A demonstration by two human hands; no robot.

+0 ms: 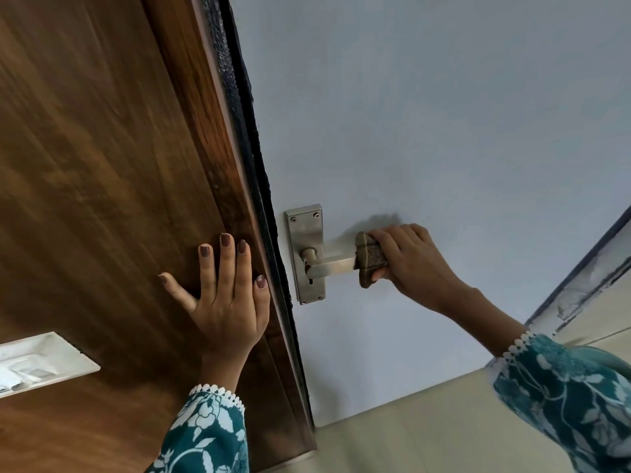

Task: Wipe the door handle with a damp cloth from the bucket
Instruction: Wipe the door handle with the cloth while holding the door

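Note:
A metal lever door handle (329,265) on a steel backplate (305,233) sits on the pale blue door (426,131). My right hand (415,264) grips a folded brown checked cloth (370,259) wrapped around the outer end of the lever. My left hand (225,295) lies flat with fingers spread on the brown wooden panel (102,165) left of the door edge. The bucket is not in view.
A dark rubber strip (252,165) runs along the seam between the wooden panel and the door. A white switch plate (37,361) is set in the wood at lower left. Beige floor tiles (426,435) show below; a frame edge (587,285) stands at right.

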